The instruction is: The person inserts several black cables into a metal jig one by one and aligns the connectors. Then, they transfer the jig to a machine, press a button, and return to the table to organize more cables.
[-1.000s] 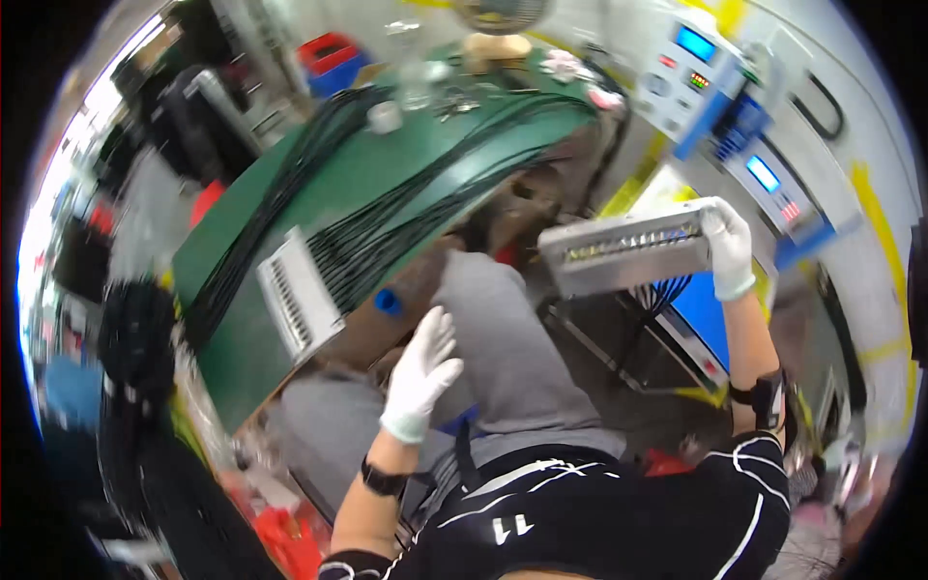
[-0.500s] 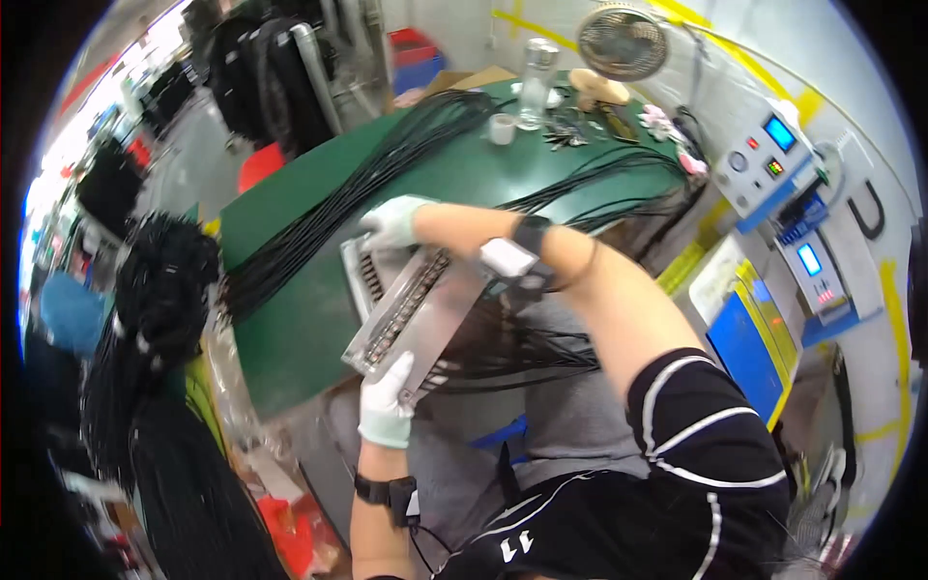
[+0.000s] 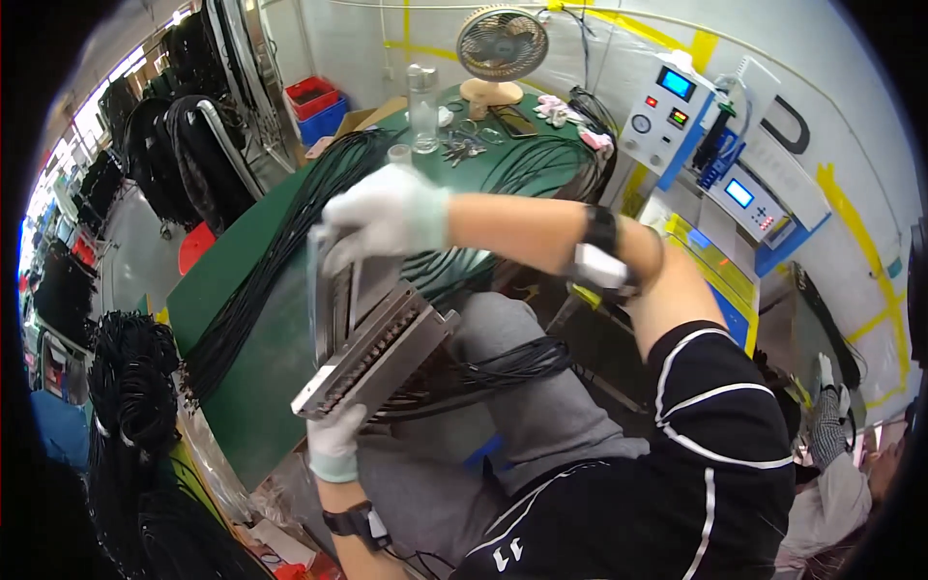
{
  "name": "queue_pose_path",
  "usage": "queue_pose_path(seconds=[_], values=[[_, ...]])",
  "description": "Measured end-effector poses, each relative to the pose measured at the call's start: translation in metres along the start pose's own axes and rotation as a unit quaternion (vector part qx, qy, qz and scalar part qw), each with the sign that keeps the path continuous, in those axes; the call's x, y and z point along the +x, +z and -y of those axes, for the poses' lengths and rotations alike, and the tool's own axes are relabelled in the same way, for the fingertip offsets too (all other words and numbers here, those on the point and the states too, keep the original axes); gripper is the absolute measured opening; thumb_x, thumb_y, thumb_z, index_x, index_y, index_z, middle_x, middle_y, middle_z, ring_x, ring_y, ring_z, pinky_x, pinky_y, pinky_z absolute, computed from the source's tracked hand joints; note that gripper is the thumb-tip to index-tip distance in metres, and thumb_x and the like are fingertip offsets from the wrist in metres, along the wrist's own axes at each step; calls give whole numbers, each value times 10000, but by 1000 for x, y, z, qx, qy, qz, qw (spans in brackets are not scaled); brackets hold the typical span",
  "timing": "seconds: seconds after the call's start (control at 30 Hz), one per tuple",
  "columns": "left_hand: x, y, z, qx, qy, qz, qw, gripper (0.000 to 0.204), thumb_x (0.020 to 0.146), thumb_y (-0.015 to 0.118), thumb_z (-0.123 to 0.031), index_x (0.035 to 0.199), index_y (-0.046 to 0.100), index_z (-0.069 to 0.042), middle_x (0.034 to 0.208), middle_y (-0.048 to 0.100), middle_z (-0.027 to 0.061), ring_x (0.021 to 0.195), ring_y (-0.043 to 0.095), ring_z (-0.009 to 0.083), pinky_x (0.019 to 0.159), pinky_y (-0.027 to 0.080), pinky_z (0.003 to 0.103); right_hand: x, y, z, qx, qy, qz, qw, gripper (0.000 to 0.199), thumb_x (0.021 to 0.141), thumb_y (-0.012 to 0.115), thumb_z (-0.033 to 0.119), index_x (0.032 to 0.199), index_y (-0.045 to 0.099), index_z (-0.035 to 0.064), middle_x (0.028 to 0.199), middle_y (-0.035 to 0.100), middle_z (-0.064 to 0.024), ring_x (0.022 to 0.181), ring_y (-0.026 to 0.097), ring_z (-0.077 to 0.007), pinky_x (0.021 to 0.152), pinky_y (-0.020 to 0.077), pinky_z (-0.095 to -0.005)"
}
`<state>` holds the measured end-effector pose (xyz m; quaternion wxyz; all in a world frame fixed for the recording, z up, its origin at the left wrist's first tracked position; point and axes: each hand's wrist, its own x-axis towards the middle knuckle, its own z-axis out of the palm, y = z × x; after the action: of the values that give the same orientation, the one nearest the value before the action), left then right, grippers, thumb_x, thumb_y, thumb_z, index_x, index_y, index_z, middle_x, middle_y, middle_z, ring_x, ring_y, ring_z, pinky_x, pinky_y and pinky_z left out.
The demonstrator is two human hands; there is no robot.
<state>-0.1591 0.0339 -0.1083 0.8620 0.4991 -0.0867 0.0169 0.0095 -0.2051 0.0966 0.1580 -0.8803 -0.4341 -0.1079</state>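
Note:
My left hand point(image 3: 334, 440), in a white glove, grips the lower end of a long metal clamp block point(image 3: 382, 358) with a row of small slots along its face. Black cables point(image 3: 522, 360) trail from beside the block across my lap. Over the block's far end, my gloved right hand point(image 3: 391, 215) is closed around a second metal bar point(image 3: 324, 300), which stands at an angle to the first. The fingers of the right hand are slightly blurred, and they hide the top of that bar.
Long bundles of black cable point(image 3: 261, 261) lie across the green table point(image 3: 242, 435). A fan point(image 3: 501, 48), a clear bottle point(image 3: 422, 106) and keys point(image 3: 462, 150) stand or lie at the back. Control boxes point(image 3: 667, 111) are at the right; more cable hangs point(image 3: 140, 387) at the left. Another person point(image 3: 836, 493) shows at lower right.
The view has swung to the right. My right hand has lifted over the metal bar, and the bar and the block now stand more steeply apart. My left hand keeps its hold.

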Motion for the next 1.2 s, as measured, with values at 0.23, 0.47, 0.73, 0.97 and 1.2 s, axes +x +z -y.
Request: queue_pose_path(seconds=[0.23,0.47,0.73,0.97,1.2], values=[[46,-32,-31,95,15,94,991,649,839,773,-147,1406,499,8,1325,603,143,1198,598,258,1051,474,427,-233,-207,-31,-488,150,-290,809,366,940,533,99,1292,546,1,1046,692,-175,938,671,-307,847,535,-382],[91,-76,-27,149,-181,37,971,447,974,651,-232,1374,542,-65,1279,620,89,1050,659,194,707,602,329,-481,-269,-12,166,412,-613,654,506,938,655,285,1374,551,50,1237,662,-124,1090,646,-233,907,533,-344],[81,-45,-35,143,-154,-29,977,466,971,655,-256,1378,539,-60,1266,621,74,1064,653,201,781,597,343,-709,-131,-81,143,692,-567,424,743,895,662,604,1308,613,-11,1237,669,-124,1136,613,-244,982,470,-395],[80,-42,-26,147,-149,-60,976,455,969,650,-239,1349,534,-17,1204,651,116,932,697,222,711,605,347,-782,-55,-180,68,853,-334,396,841,877,617,672,1367,583,-11,1386,586,-178,1275,533,-281,1069,397,-394],[80,-53,-35,173,-133,-76,973,452,970,645,-241,1345,537,-13,1204,650,126,958,696,233,706,610,367,-751,-23,-200,114,728,-431,521,796,895,662,578,1416,532,-9,1428,556,-191,1349,486,-296,1103,369,-376]])
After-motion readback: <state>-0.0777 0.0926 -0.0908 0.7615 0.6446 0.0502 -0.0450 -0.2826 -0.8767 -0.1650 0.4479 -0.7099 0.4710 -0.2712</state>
